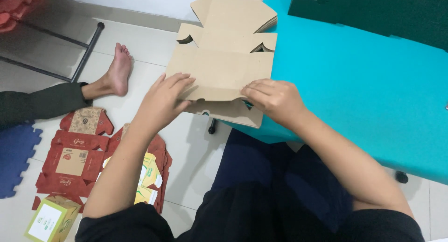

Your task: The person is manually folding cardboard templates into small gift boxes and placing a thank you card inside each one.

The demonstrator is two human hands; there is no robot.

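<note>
Cardboard blank (221,69) under both hands

Red flattened cartons (70,165) beside blue foam mat (14,158)

bare teal table (354,83) right, dark box (373,11) behind

A stack of flat brown cardboard box blanks (221,60) lies at twelve o'clock on the turquoise table's edge, and a dark green box (373,13) sits at two o'clock. On the floor at eight o'clock lie flattened red cartons (74,162) with tan panels — beside them yellow-and-white carton blanks (149,176). A folded green box with a white label (51,218) stands lowest.
</note>
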